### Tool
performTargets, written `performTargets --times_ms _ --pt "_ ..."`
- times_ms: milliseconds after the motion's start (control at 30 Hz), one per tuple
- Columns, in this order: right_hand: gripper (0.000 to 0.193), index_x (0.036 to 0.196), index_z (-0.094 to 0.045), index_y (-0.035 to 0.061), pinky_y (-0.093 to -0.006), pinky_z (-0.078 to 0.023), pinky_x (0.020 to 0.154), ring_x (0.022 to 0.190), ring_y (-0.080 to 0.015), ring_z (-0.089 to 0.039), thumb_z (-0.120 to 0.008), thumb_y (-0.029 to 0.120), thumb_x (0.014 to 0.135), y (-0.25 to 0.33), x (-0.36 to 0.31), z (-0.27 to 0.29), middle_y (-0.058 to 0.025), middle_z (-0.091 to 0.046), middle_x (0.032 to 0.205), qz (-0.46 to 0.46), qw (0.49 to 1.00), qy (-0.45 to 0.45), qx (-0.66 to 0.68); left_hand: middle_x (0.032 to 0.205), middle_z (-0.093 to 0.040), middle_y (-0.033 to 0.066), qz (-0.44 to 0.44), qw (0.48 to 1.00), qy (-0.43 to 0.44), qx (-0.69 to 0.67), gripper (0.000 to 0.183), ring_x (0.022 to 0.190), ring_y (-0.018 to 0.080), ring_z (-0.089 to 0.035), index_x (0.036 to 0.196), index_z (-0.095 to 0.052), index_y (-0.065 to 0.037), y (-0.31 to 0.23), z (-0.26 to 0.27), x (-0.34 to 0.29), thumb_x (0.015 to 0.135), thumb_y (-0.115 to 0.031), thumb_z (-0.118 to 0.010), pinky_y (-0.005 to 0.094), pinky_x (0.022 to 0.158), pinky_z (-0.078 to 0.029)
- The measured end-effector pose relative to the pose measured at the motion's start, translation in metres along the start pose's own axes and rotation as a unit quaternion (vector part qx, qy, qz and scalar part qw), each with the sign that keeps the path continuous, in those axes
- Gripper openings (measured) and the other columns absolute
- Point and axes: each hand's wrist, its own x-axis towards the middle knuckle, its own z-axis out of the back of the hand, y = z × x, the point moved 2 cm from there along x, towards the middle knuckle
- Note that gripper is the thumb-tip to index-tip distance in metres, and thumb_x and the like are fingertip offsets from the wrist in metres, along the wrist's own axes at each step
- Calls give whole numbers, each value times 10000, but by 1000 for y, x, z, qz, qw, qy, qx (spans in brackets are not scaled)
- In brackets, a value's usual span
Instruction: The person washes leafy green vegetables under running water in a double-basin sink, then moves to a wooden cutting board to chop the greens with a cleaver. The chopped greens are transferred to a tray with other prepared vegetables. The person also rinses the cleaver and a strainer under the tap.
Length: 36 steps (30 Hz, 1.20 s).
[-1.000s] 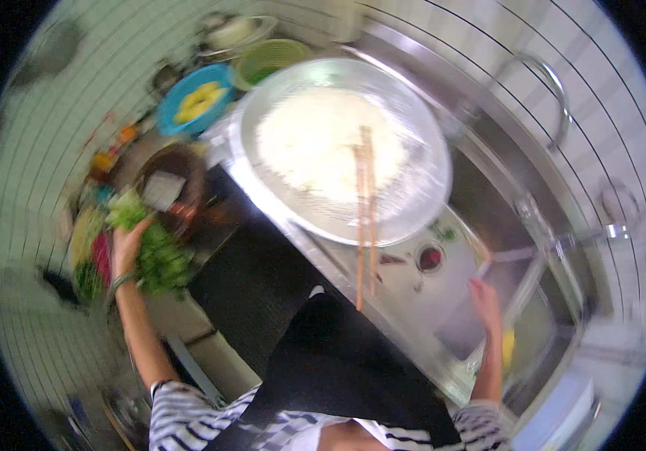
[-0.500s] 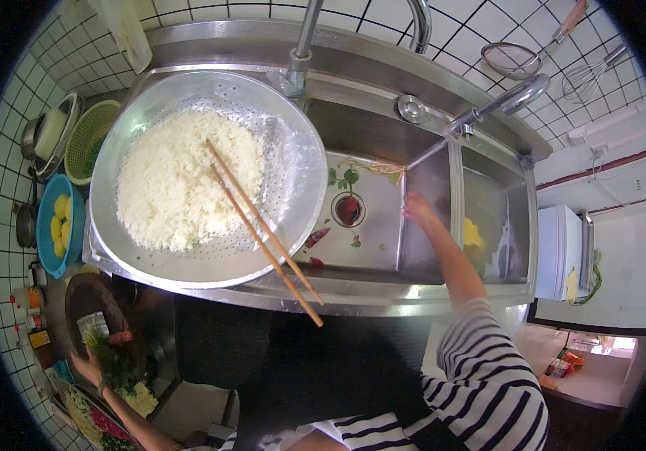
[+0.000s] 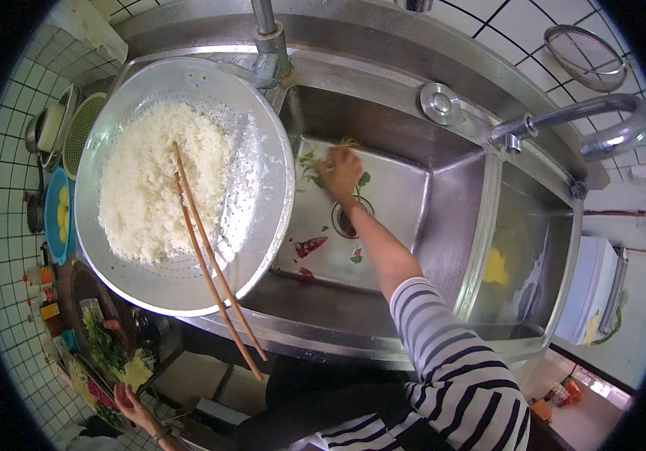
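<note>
Can't tell if our right hand (image 3: 340, 177) grips those greens (image 3: 307, 167); missed scraps (image 3: 310, 246) near it could clog the drain (image 3: 342, 224). Our left hand (image 3: 131, 404) looks empty.

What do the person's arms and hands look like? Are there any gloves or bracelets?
No gloves: the right hand and left hand are both bare. The right arm has a short white sleeve with dark stripes, and the forearm below it is bare. A thin, dark band circles the left wrist; its details are too small to tell.
</note>
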Motion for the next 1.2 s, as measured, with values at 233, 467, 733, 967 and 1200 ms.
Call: performTargets --times_ms 233,467,733,967,1200 --pt "332 1100 -603 71 -416 -416 871 1023 -340 -528 -549 312 878 18 -73 16 -167 -562 1089 313 874 327 177 1202 -578 132 -23 988 106 -109 354 1067 202 -579 1309 -467 5 -67 -63 -98 980 -120 -506 337 920 -473" --pt "151 900 -578 67 -417 -437 816 958 -294 -537 -579 77 749 -61 -14 54 -114 -574 921 233 958 132 102 971 -665 93 99 881 433 -163 237 906 154 -617 1169 -538 18 -211 -89 -201 939 -36 -535 272 813 -481" --pt "413 1191 -588 98 -432 -398 933 1122 -349 -482 -645 179 790 -72 -77 77 -150 -554 1170 298 925 183 151 935 -698 88 -17 734 642 -218 232 875 163 -655 1138 -604 12 -322 -159 -246 924 -71 -577 284 789 -509" --pt "481 1236 -517 89 -472 -471 773 904 -367 -599 -645 305 826 -66 -109 67 -209 -619 995 198 931 280 121 966 -681 123 -181 707 655 -197 233 879 199 -662 1134 -611 -13 -361 -274 -274 932 -122 -572 314 763 -527" --pt "316 1170 -506 84 -475 -468 618 734 -390 -623 -553 89 857 -76 -77 39 -208 -639 808 119 900 356 221 1287 -501 188 -234 799 501 235 391 1174 424 -492 1237 -532 -60 -334 -444 -257 898 -254 -560 504 894 -475"
